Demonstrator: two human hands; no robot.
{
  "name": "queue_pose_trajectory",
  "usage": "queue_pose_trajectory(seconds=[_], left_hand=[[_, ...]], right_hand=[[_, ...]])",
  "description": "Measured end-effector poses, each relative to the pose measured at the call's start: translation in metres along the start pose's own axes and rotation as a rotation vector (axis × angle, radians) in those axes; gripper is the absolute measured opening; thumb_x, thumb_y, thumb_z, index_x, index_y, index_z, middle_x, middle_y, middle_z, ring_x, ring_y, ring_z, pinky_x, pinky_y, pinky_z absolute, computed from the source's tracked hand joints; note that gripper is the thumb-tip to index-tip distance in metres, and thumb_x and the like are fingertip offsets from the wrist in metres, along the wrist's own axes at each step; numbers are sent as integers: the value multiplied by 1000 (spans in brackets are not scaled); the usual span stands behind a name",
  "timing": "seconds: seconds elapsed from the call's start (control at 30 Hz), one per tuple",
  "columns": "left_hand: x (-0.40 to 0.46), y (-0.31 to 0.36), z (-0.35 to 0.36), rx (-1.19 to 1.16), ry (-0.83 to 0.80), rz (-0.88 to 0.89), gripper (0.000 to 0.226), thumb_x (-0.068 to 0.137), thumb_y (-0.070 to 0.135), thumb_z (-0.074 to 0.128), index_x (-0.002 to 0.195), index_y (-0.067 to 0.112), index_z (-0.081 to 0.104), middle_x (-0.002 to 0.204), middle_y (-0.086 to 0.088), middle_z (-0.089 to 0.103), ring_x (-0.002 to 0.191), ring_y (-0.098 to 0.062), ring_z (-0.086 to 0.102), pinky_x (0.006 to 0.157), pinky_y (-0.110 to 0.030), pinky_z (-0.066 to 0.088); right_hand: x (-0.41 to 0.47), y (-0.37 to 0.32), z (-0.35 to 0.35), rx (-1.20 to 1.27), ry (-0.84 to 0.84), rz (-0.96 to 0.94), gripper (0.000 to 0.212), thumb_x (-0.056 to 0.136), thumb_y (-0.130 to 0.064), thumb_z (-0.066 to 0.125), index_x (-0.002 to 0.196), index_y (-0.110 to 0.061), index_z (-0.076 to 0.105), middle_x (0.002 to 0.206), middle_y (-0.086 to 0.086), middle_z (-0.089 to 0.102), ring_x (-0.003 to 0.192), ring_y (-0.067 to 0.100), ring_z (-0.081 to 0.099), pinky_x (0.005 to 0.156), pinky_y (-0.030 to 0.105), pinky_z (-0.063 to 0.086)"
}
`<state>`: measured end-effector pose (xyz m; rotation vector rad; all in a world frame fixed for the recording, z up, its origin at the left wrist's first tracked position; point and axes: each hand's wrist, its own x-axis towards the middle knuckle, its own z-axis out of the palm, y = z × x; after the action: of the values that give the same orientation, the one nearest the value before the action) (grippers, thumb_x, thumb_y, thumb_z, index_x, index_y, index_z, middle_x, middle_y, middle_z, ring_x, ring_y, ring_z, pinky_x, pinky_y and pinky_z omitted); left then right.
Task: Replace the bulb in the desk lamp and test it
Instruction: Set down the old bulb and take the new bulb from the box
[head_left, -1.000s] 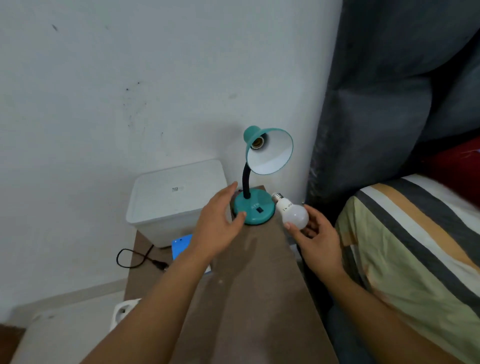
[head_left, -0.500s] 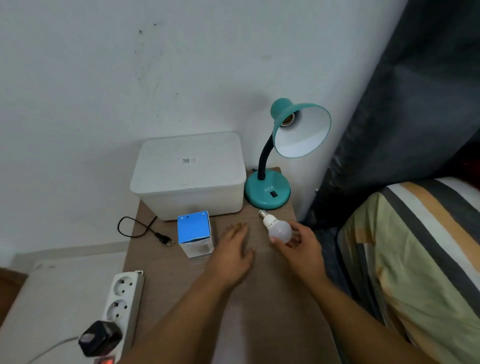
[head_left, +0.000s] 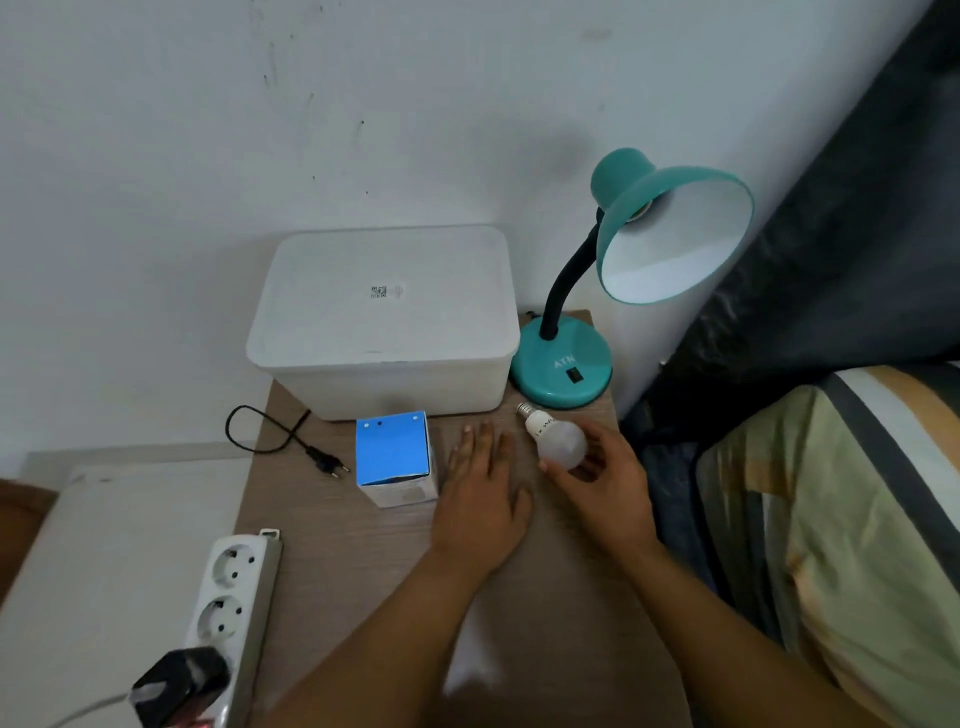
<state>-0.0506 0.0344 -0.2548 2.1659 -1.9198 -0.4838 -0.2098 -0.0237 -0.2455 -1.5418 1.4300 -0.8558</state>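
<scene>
My right hand (head_left: 597, 480) has its fingers curled round the glass of the bulb (head_left: 556, 439), screw end pointing toward eleven o'clock, low over the table (head_left: 545, 623) or maybe resting on it; I cannot tell which. My left hand (head_left: 480, 499) lies flat on the wood just beside it at nine o'clock, fingers straight, gripping nothing.

The lamp (head_left: 563, 364) stands at twelve o'clock from the bulb, its shade (head_left: 675, 239) tipped toward me, and the socket (head_left: 644, 208) inside looks empty. So I judge the old bulb is out, and this may be it, about to be put down. The small blue box (head_left: 393, 457), at nine o'clock from my left hand, probably holds the new one, though I can't see inside.

The plug (head_left: 327, 462) lies loose on the table, at nine o'clock from the box, apart from the power strip (head_left: 234, 587) at seven o'clock. Next I would let go of this bulb, open the box, and screw the fresh bulb in straight and gently before plugging in.
</scene>
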Motion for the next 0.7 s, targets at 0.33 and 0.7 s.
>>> queue_pose_trajectory(seconds=[0.33,0.7], left_hand=[[1,0,-7,-70,-85,-45,70,99,43,42,159,15,18,168,-8,3,155,-26,-6,126,-41,2],[-35,15,-41,-169,-99,47,67,100,32,50,158,14,21,167,-5,15,155,-23,4,123,-34,11]], right_hand=[[-3,-7,-1,16,-41,30,63,72,-26,88,126,-26,55,112,-21,56,103,-1,59,89,17,51],[-28,-15,-17,-82,20,10,77,73,-36,84,139,-24,47,139,-3,52,119,12,53,99,40,51]])
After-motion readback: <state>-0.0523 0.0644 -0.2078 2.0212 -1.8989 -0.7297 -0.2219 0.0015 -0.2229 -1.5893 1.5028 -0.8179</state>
